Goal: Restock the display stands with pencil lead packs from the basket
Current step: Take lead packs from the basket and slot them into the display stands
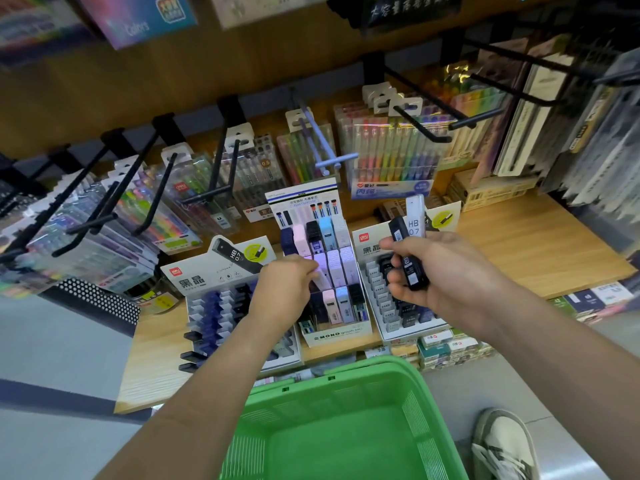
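Wooden shelf (pixel 536 244), green basket (pixel 427 410) near it. On the shelf, the left hand (pixel 287 284) pinches a pale lead pack (pixel 322 277) in the middle display stand (pixel 334 337). To the right, the right hand (pixel 446 268) grips several dark lead packs (pixel 412 268).

Person's body: two bare arms and one shoe in view.
The left hand (pixel 284 285) and right hand (pixel 440 271) are bare, as are both forearms along their full visible length. The shoe (pixel 502 445) at lower right is a low sneaker: grey upper panels, off-white toe section, white laces, pale sole edge.
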Tool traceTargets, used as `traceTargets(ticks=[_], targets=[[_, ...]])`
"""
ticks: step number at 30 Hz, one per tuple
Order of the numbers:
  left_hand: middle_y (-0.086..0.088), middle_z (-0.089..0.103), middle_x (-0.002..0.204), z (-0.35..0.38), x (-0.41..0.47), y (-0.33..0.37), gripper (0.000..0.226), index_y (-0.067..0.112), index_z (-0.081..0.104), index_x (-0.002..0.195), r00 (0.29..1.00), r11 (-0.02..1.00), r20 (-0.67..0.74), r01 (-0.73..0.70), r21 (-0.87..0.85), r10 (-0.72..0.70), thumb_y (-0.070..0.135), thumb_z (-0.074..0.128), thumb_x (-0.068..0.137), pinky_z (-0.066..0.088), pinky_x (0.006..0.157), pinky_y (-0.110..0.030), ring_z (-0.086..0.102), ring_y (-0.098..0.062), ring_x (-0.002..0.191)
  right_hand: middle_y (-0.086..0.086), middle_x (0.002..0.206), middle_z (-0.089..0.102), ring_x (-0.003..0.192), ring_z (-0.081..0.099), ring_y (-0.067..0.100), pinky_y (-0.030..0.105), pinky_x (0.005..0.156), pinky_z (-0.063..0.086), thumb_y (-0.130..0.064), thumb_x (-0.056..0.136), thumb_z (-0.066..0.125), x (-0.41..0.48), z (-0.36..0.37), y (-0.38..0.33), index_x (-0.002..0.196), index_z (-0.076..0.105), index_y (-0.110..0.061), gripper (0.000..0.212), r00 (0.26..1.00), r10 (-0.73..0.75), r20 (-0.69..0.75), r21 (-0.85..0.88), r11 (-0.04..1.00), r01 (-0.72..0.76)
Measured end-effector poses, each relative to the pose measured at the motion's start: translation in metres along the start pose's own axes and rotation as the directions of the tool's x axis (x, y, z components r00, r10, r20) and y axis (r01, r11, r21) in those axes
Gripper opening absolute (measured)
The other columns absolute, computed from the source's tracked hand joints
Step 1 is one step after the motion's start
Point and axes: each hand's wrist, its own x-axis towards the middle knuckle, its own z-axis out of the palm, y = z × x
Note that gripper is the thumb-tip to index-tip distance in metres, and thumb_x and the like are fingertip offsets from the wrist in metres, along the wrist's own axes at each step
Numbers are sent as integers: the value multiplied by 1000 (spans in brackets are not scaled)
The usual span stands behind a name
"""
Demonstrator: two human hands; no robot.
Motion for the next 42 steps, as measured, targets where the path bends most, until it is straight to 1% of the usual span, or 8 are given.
traceTargets(ticks=[9,19,21,23,26,30,35,42], targets=[[-3,74,92,13,-5,3,11,10,77,92,987,976,-131,63,-207,-92,8,68,85,48,83,-22,66,-19,84,11,91,57,68,59,16,31,65,61,-4,97,56,-2,6,2,106,61,-1,11,998,-8,59,21,1000,7],[4,71,104,-11,-9,7,32,21,69,116,980,932,33,199,-303,-198,4,57,91,46,91,-16,63,-8,93,9,82,70,61,66,12,23,52,55,-7,98,56,-7,10,5,101,65,-6,10,995,-8,103,-98,995,19],[7,70,97,-27,-13,15,36,28,67,112,956,779,61,270,-566,-287,1,56,91,54,84,-23,63,-6,88,7,80,72,57,63,10,21,47,50,-10,97,57,-8,13,4,103,64,-11,9,992,14,126,-114,993,0],[7,71,103,-47,-21,25,42,35,66,111,951,447,167,271,-852,-259,0,60,90,57,77,-26,66,-12,93,8,76,72,53,59,11,19,41,43,-15,98,57,-9,15,4,102,64,-11,9,983,60,173,-116,992,-40],[6,66,121,-67,-30,40,49,33,60,123,962,163,256,269,-949,-93,7,69,82,56,83,-33,66,-19,101,9,71,68,51,55,11,18,37,38,-17,99,56,-9,16,4,102,66,-7,14,961,116,251,-118,989,-89],[-5,75,91,-80,-42,48,21,18,75,94,961,271,193,244,-931,-200,6,73,76,57,78,-30,68,-18,82,10,72,66,50,52,11,17,36,39,-18,95,61,-11,23,7,99,70,-3,19,943,134,305,-112,988,-104],[-8,72,72,-76,-61,39,18,7,72,91,866,185,298,396,-899,-402,21,72,79,53,56,-21,63,-14,58,12,82,69,52,46,9,14,35,32,-26,75,74,-7,26,7,98,66,-8,31,955,100,281,-19,995,-99],[-7,73,77,-77,-81,34,25,15,72,87,870,265,435,487,-832,-233,36,70,73,56,62,-24,67,-13,67,-3,63,55,52,40,6,14,33,27,-9,83,71,-1,51,23,90,65,-12,9,978,52,202,-88,996,-35]])
